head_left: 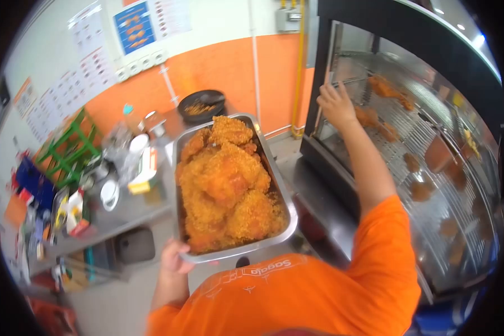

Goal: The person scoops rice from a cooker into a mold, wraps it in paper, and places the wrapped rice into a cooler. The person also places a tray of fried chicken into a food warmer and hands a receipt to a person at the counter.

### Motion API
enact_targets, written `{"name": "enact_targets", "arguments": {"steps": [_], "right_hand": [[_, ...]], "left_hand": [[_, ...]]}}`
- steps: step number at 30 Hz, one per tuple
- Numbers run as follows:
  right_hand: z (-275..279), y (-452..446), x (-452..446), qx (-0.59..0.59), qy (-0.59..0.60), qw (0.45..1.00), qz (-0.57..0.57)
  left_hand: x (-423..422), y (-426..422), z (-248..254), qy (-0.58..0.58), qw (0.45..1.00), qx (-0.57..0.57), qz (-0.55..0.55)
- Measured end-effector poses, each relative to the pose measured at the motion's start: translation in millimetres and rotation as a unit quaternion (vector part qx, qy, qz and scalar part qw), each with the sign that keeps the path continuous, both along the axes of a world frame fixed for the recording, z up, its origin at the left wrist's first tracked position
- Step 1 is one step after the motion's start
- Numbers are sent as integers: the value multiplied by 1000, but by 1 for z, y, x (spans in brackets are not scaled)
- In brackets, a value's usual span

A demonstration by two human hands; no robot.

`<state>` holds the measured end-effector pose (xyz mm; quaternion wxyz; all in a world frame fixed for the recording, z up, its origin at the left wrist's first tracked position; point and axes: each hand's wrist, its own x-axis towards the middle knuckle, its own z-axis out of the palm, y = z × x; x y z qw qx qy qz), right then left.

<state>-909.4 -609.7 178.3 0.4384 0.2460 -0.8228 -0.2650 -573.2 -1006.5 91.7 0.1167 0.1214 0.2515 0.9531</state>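
Note:
A deep metal tray [292,221] piled with breaded fried chicken [224,173] is held out in front of my body. My left hand [176,257] grips its near left corner, the thumb over the rim and the other fingers mostly hidden underneath. My right arm reaches forward to a heated display cabinet [312,154] on the right. There my right hand [337,106] has its fingers bent at the left edge of the glass door [326,73]. Behind the glass, several pieces of fried food [389,92] lie on wire racks [411,148].
A steel worktable [123,215] on the left carries a green crate [73,145], a yellow-and-white box [144,173], tubs and bags. A black bowl [201,106] with crumbs stands behind the tray. The cabinet rests on a steel counter [333,196]. Printed sheets [73,89] hang on the wall.

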Motion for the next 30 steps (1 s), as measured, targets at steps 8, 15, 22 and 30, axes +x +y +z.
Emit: {"name": "enact_targets", "arguments": {"steps": [8,15,22,30], "right_hand": [[-71,9,29,-83,49,993,-67],[-84,71,134,-145,94,968,-185],[-52,22,218,-745,-56,663,46],[9,-56,246,-808,-229,411,356]], "left_hand": [[-160,-44,-16,15,988,-104,-111],[-250,-6,24,-21,961,-34,-275],[-289,70,82,26,873,56,-484],[-310,132,118,122,867,-18,-482]]}}
